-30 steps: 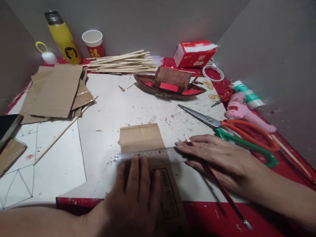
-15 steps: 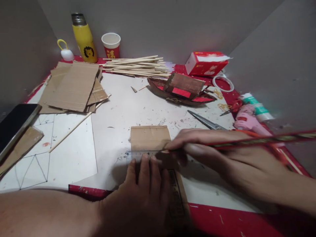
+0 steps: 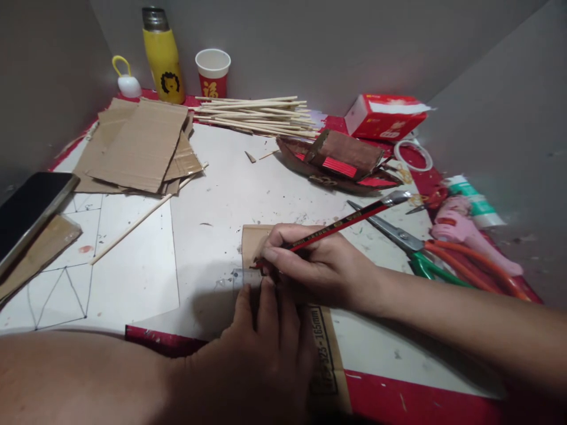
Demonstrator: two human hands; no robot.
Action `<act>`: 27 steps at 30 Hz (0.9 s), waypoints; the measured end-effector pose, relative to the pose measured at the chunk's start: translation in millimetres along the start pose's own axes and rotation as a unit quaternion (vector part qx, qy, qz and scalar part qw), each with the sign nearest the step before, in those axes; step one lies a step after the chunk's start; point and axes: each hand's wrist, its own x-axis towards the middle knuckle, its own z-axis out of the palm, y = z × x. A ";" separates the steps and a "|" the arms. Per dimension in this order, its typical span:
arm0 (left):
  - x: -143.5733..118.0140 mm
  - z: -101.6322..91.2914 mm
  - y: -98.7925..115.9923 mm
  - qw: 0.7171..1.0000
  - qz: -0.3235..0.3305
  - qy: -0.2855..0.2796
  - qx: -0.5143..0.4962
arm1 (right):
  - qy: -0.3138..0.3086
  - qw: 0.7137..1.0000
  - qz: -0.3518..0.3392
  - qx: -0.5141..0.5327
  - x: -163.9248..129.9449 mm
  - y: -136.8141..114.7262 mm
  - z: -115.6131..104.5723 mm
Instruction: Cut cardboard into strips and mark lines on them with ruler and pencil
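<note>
The left hand [image 3: 261, 348] lay flat with its fingers pressing a clear ruler [image 3: 245, 277] across a strip of brown cardboard [image 3: 253, 243], while the right hand [image 3: 310, 268] pinched a red pencil [image 3: 341, 222] with its tip at the ruler's upper edge. That strip sat on the white sheet [image 3: 212, 200] just left of the orange-and-green scissors [image 3: 425, 260], with the cardboard boat model [image 3: 341, 162] beyond it. It looked light and stiff but easily creased, and likely to slide, so it seemed best pinned flat near the line.
</note>
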 end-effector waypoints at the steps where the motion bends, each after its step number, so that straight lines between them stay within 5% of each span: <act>1: -0.3 0.6 0.5 1.000 0.001 -0.002 -0.002 | -0.003 1.000 -0.010 -0.005 0.8 0.9 0.2; 7: -0.7 2.7 1.7 1.000 -0.006 -0.001 -0.013 | -0.012 0.999 -0.043 -0.013 5.2 2.2 0.5; 20: -2.1 4.8 3.8 0.999 -0.019 -0.004 -0.030 | -0.043 0.998 0.039 -0.014 17.9 -8.5 -3.5; 27: -1.4 4.4 1.8 1.000 -0.012 0.004 -0.026 | -0.030 0.997 0.020 -0.067 14.9 -9.3 -10.5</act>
